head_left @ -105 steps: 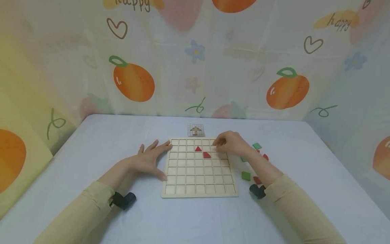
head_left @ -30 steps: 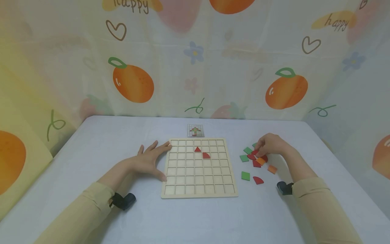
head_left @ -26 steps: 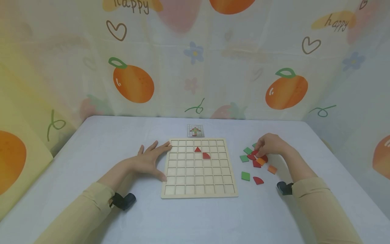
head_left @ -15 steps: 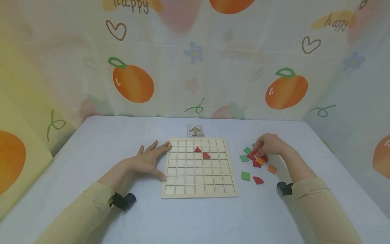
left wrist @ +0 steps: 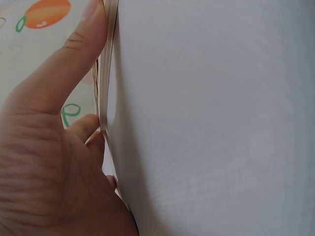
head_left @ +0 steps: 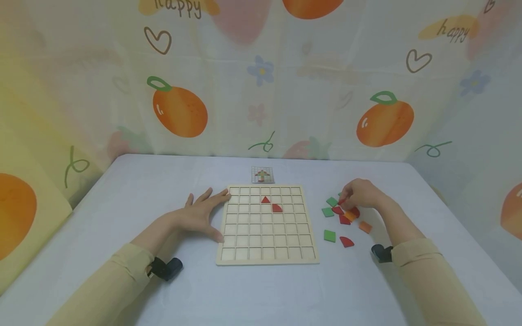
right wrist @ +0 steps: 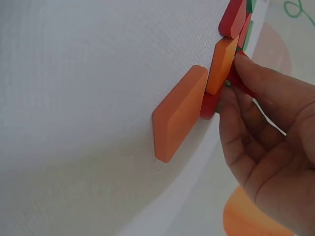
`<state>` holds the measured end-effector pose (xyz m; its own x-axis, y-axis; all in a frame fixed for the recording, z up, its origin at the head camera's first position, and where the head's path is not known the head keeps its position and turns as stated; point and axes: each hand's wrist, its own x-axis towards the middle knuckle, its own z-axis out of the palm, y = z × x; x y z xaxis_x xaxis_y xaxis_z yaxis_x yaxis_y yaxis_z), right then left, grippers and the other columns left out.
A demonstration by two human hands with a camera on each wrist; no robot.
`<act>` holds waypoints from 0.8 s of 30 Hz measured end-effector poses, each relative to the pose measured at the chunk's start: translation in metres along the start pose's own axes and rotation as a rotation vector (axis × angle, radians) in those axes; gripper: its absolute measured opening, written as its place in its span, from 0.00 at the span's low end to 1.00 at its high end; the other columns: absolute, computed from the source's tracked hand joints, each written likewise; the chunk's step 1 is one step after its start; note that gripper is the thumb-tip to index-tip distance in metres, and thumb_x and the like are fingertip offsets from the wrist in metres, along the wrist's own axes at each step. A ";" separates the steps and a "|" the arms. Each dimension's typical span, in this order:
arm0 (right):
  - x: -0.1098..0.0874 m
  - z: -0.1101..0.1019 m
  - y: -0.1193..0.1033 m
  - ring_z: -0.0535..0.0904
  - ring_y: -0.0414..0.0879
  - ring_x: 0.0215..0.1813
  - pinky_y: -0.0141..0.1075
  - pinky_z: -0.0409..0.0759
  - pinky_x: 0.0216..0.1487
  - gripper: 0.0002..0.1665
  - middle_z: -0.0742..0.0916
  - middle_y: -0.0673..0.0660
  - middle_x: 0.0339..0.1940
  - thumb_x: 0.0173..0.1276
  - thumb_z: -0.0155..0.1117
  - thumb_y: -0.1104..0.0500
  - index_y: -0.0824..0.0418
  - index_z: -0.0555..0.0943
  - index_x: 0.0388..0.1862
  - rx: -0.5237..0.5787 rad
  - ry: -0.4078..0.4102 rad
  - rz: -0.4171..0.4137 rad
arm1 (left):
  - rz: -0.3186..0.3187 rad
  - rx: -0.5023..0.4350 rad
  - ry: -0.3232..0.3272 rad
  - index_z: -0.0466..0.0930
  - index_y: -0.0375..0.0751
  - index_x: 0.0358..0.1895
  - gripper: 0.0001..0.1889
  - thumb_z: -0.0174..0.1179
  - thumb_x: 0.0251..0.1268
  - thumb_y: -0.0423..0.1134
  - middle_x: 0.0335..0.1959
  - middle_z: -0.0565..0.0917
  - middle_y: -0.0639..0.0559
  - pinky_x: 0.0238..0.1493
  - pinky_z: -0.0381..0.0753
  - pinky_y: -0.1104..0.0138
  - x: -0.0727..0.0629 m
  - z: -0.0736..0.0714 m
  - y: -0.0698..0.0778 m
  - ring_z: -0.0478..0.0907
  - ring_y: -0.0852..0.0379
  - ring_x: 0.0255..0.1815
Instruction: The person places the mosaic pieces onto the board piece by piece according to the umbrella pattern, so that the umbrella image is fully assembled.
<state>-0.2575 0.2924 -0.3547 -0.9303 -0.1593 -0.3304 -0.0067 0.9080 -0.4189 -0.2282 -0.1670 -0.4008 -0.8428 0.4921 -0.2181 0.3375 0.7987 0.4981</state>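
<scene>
My left hand (head_left: 200, 216) spreads along the left edge of a pale wooden grid board (head_left: 261, 259), thumb and index fingertip at its rim. On the board lie a red triangle (head_left: 265, 199) and a red quarter-circle piece (head_left: 277, 208). To the right, my right hand (head_left: 360, 194) is over a heap of coloured pieces. Its thumb and fingers pinch a red piece (right wrist: 239, 82), mostly covered by the fingers, so its shape is hidden. Beside the fingertips in the right wrist view are an orange tile (right wrist: 222, 65) and another red piece (right wrist: 233, 19).
A small card (head_left: 262, 174) with a gridded picture lies behind the board. Around the heap are several green squares, among them a green square (head_left: 329, 236) near the board, plus a red quarter circle (head_left: 346, 242) and a separate orange tile (head_left: 365, 227). A patterned cloth (head_left: 261, 122) hangs behind the table.
From above the board's upper right, my right hand has moved right to the heap, where a red piece now shows at its fingertips. My left hand has stayed at the board's edge.
</scene>
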 end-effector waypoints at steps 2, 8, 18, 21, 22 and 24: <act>-0.001 0.000 0.002 0.80 0.46 0.34 0.36 0.84 0.42 0.11 0.87 0.56 0.34 0.63 0.70 0.56 0.60 0.84 0.41 0.008 0.027 -0.006 | 0.001 -0.003 -0.001 0.48 0.54 0.80 0.64 0.76 0.36 0.65 0.84 0.43 0.56 0.69 0.24 0.25 0.000 0.000 0.000 0.31 0.35 0.83; 0.001 -0.002 0.005 0.80 0.49 0.46 0.42 0.86 0.49 0.13 0.87 0.58 0.45 0.66 0.68 0.54 0.58 0.85 0.46 0.050 0.105 -0.043 | -0.006 0.003 -0.001 0.48 0.54 0.80 0.65 0.76 0.36 0.65 0.84 0.43 0.56 0.69 0.24 0.26 -0.001 -0.001 0.002 0.30 0.35 0.83; 0.001 0.007 -0.010 0.80 0.48 0.44 0.36 0.83 0.45 0.09 0.88 0.55 0.40 0.64 0.70 0.53 0.57 0.84 0.37 0.157 0.106 -0.095 | -0.001 0.003 0.003 0.49 0.54 0.80 0.65 0.76 0.36 0.66 0.84 0.43 0.55 0.69 0.24 0.25 0.000 0.000 0.002 0.31 0.34 0.83; 0.003 0.010 -0.015 0.80 0.47 0.44 0.36 0.84 0.45 0.09 0.88 0.56 0.40 0.64 0.70 0.55 0.57 0.84 0.41 0.175 0.093 -0.136 | 0.000 0.005 0.004 0.49 0.54 0.80 0.64 0.76 0.36 0.66 0.84 0.44 0.55 0.69 0.24 0.25 0.000 0.000 0.001 0.31 0.34 0.83; 0.003 0.011 -0.017 0.81 0.48 0.44 0.37 0.84 0.46 0.11 0.88 0.56 0.41 0.64 0.70 0.56 0.57 0.84 0.44 0.182 0.086 -0.151 | 0.000 0.006 0.004 0.49 0.54 0.80 0.64 0.76 0.36 0.66 0.84 0.44 0.55 0.69 0.25 0.25 0.000 0.000 0.002 0.31 0.35 0.83; 0.004 0.013 -0.021 0.80 0.48 0.43 0.36 0.84 0.46 0.14 0.87 0.57 0.41 0.65 0.69 0.58 0.56 0.84 0.49 0.198 0.069 -0.182 | -0.001 0.007 0.005 0.49 0.54 0.80 0.64 0.76 0.36 0.66 0.84 0.44 0.55 0.69 0.25 0.25 0.000 0.000 0.001 0.31 0.35 0.83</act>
<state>-0.2565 0.2675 -0.3580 -0.9430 -0.2805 -0.1790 -0.1110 0.7725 -0.6253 -0.2277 -0.1658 -0.4002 -0.8452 0.4898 -0.2140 0.3399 0.8015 0.4920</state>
